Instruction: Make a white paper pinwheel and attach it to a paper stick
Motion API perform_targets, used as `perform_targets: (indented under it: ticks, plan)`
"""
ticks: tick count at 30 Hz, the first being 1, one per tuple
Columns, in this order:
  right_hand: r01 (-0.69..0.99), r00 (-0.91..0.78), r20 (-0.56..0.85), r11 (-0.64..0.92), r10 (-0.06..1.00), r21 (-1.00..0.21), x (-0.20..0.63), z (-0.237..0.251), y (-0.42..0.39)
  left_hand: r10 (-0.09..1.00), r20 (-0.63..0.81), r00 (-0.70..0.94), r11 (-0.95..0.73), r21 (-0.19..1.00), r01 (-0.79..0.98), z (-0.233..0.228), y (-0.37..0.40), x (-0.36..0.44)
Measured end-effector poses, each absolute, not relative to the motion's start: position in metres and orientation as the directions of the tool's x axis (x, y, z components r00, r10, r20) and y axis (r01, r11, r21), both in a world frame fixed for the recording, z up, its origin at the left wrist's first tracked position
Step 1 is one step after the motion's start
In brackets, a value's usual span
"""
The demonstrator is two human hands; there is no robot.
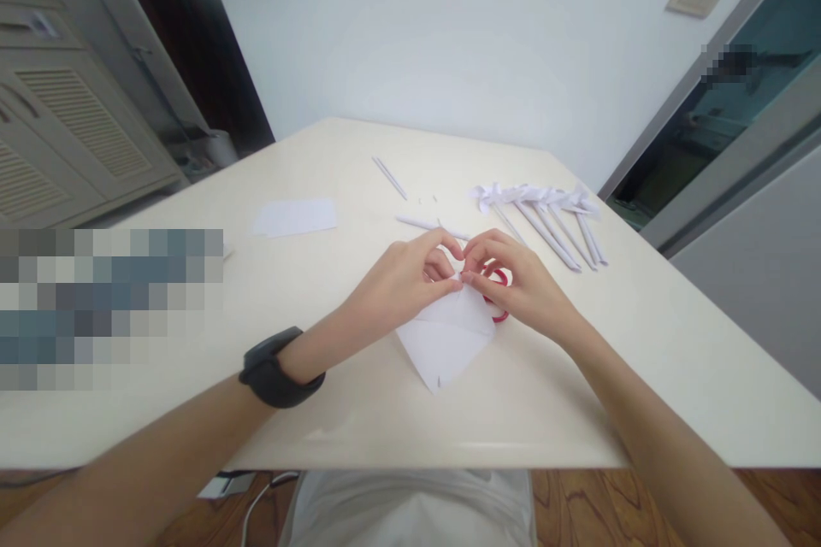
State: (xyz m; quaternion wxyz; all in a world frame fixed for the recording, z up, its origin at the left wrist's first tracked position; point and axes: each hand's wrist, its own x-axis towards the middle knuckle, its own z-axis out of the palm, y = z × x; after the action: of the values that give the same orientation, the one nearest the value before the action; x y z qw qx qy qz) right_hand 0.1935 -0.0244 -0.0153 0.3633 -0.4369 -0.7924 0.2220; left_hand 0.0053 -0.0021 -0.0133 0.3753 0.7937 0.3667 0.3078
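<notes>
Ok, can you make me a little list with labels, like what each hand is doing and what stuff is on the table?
left hand: left hand pinches the top corner of the folded paper
right hand: right hand pinches the same corner, fingertips meeting the left ones
under right hand: scissors with red handles, partly hidden
far right: row of paper pinwheels lying on their sticks
far left: flat paper sheet
middle: loose paper sticks
surface: cream table
wrist: black watch on the left arm

Folded sheet (pixel 445 338) of matt white paper, smooth cream tabletop (pixel 359 410) with a soft sheen, red glossy plastic scissor handles (pixel 499 291), rolled white paper sticks (pixel 552 231), flat paper piece (pixel 296 216), matt black wristband (pixel 275 367), varnished wood floor (pixel 616 504)
</notes>
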Motion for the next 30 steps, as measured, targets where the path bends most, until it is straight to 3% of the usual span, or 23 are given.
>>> perform_targets:
  ticks: [15, 30]
  plan:
    - [0.456, -0.361, 0.284, 0.434, 0.888, -0.777, 0.1954, -0.0119, -0.0239, 0.818, 0.205, 0.538, -0.423, 0.848, 0.320, -0.0121, -0.0031, 0.0063]
    - [0.430, -0.296, 0.320, 0.425, 0.900, -0.797, 0.1941, -0.0126, -0.0230, 0.817, 0.218, 0.535, -0.445, 0.828, 0.342, -0.0106, -0.0020, 0.0042]
